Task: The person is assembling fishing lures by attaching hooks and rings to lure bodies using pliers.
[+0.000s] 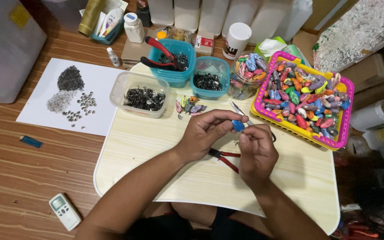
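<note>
Blue bead point(238, 126) sits over the middle of the pale board point(156, 178), pinched between the fingertips of both hands. Left hand point(203, 133) grips it from the left, fingers pressed on it; right hand point(256, 151) pinches from below. Red-handled pliers point(225, 159) lie on the board under the hands. Judgement: hold the bead steady, low over the board, so a slip lands there. Pink and yellow basket point(347, 115) of coloured beads sits at the right edge. Two teal tubs point(174, 78) and a clear tub point(121, 89) of dark hooks line the far edge. Behind them: white bottle point(134, 27), white jar point(236, 40), small red and white box point(204, 43).
</note>
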